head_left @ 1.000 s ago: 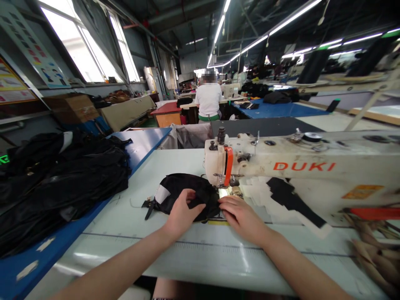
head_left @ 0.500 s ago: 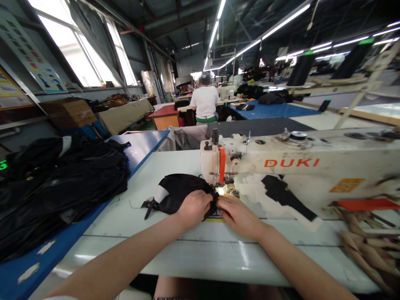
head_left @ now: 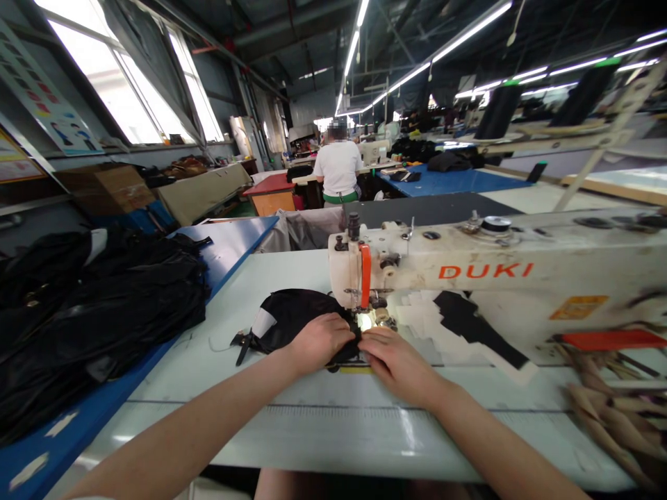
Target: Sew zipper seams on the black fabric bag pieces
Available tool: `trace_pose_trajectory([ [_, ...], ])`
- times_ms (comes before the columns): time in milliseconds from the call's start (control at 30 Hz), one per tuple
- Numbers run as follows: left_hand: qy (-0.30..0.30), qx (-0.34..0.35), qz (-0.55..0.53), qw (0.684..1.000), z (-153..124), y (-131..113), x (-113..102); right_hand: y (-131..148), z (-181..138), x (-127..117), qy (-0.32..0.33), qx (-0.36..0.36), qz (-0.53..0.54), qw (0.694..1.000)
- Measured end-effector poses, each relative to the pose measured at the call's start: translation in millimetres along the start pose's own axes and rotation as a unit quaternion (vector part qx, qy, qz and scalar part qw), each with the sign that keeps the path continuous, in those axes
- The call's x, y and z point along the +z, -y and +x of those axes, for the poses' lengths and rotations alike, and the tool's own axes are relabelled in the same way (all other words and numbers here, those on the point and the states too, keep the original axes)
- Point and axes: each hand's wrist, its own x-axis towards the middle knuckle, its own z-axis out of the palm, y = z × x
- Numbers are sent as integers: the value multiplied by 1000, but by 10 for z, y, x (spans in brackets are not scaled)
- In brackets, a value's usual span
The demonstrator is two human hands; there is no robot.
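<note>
A small black fabric piece (head_left: 292,316) with a white label lies on the pale sewing table (head_left: 313,423), under the needle of a white DUKI sewing machine (head_left: 469,267). My left hand (head_left: 320,340) rests on the fabric's right edge with fingers curled, pinching it near the presser foot. My right hand (head_left: 399,361) presses flat-ish on the fabric just in front of the lit needle area, fingertips meeting the left hand's.
A heap of black garments (head_left: 94,312) lies on the blue table at left. White and black cut pieces (head_left: 458,323) lie behind the needle. Cardboard thread cones (head_left: 615,410) lie at right. A person in a white shirt (head_left: 338,170) sits far ahead.
My left hand slid right across the fabric and closed on its edge beside the needle. My right hand stayed in front of the presser foot. The view shifted slightly.
</note>
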Motion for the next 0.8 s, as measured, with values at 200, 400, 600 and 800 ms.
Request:
trace_pose_trajectory([
  [200,-2,-47,0,999,22,-27,22,-48,-16,13,-8,0,-2,1000],
  [400,-6,-52,-18,998,34,-29,73,-33,-20,2,-6,12,-9,1000],
  [600,-21,-62,-5,998,8,-19,116,-31,-11,4,-6,15,-19,1000],
  [800,-28,-71,9,997,-27,-20,150,-34,-8,6,-4,21,-25,999],
])
